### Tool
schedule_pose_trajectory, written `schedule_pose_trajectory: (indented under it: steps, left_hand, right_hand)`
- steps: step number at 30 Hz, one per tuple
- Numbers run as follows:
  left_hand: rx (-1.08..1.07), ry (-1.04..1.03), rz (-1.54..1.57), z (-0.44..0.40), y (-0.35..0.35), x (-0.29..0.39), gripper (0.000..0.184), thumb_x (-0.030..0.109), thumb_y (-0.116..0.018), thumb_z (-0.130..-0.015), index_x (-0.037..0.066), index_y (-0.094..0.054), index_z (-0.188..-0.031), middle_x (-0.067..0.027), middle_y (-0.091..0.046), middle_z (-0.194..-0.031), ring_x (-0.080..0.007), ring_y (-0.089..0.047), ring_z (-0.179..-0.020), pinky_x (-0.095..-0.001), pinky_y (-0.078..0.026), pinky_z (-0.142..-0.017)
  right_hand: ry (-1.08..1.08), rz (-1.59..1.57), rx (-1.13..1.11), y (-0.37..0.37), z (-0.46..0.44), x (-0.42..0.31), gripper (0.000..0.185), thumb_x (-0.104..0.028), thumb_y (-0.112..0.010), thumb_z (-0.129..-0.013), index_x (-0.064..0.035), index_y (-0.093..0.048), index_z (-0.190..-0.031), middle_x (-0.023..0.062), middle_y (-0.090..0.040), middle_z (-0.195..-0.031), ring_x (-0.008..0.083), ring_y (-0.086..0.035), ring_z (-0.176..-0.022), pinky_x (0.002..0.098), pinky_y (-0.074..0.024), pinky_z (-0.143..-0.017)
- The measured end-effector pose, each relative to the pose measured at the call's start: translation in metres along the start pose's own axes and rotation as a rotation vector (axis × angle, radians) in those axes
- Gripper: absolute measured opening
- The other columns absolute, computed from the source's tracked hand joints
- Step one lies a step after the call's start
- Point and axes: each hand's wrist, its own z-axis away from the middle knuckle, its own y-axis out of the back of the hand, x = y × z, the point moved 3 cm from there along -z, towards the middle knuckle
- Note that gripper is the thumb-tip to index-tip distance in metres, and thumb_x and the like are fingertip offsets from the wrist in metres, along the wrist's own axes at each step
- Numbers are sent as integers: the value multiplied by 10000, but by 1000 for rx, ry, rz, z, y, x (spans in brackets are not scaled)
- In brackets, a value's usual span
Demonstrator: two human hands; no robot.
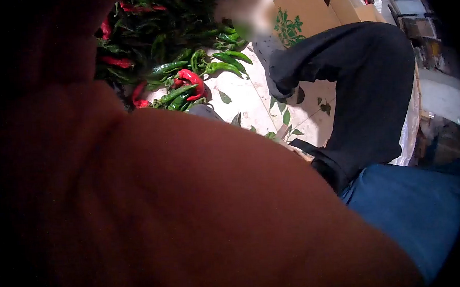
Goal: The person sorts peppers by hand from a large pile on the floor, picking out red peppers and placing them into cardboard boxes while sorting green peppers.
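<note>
A hand, apparently my left hand (191,196), is very close to the camera and fills the left and bottom of the view in dark blur. Its fingers cannot be made out, nor whether it holds anything. My right hand does not show. Beyond the near hand, a heap of green peppers (169,36) lies on the light tiled floor (243,96). Among them are red ones, including a curved red pepper (197,83) at the heap's near edge. Loose green leaves (286,116) are scattered on the tiles.
A bent leg in black trousers (374,86) and blue cloth (412,202) are at the right. Behind the leg stands an open cardboard box (306,12) with a green print. A blurred patch (255,14) covers something beside it. Pieces of wood (297,151) show below the leaves.
</note>
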Motion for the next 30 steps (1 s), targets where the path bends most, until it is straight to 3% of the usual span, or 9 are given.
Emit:
schedule_pose_trajectory:
  steps: [30]
  left_hand:
    - [12,-30,1,-1,-6,-11,559,317,-638,-943,7,-430,-1359,-188,-608,-1227,-244,-655,-1022,-359,-544,-870]
  right_hand:
    - [40,9,-16,0,-6,-13,386,-189,-528,-1019,-1,-549,-1355,152,-669,-1135,222,-647,-856,327,-555,-790]
